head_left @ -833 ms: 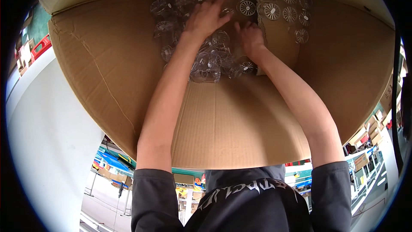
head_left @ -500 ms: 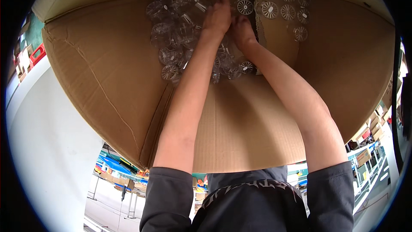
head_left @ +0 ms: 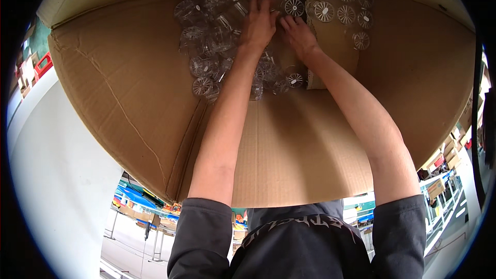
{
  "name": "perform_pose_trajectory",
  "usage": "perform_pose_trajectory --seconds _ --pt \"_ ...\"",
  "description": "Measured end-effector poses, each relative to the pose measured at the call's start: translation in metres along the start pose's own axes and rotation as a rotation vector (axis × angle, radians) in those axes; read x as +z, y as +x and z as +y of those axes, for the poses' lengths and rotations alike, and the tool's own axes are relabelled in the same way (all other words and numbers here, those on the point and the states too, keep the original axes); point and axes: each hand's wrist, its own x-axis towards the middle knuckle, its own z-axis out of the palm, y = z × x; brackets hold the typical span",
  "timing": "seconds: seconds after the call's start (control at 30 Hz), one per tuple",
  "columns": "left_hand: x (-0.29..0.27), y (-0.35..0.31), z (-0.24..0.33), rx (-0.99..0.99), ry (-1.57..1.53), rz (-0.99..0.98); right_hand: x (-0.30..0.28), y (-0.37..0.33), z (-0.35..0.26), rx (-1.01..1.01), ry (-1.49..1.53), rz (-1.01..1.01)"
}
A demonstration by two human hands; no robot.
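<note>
Head view shows our left hand [head_left: 258, 29] near our right hand [head_left: 300, 36], grip too hidden to tell, and we should touch the clear round pieces [head_left: 294, 7] gently.

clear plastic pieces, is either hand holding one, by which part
Cannot tell: left hand and right hand are among clear plastic pieces, any grip unclear.

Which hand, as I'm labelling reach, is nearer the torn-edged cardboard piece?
The right hand: it is by the left edge of the torn-edged cardboard piece; contact is unclear. The left hand is farther left, near the clear plastic pieces.
</note>
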Motion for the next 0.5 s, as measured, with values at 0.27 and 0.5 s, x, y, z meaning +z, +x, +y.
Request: perform_pose_trajectory --seconds 0.27,0.5 --pt "0.033 -0.003 -0.015 -0.218 -0.224 -0.060 0.010 -0.059 -0.037 -0.253 0.630 0.267" --pt "0.037 -0.001 -0.018 -0.050 -0.167 0.078 0.004 -0.076 -0.060 0.168 1.714 -0.355"
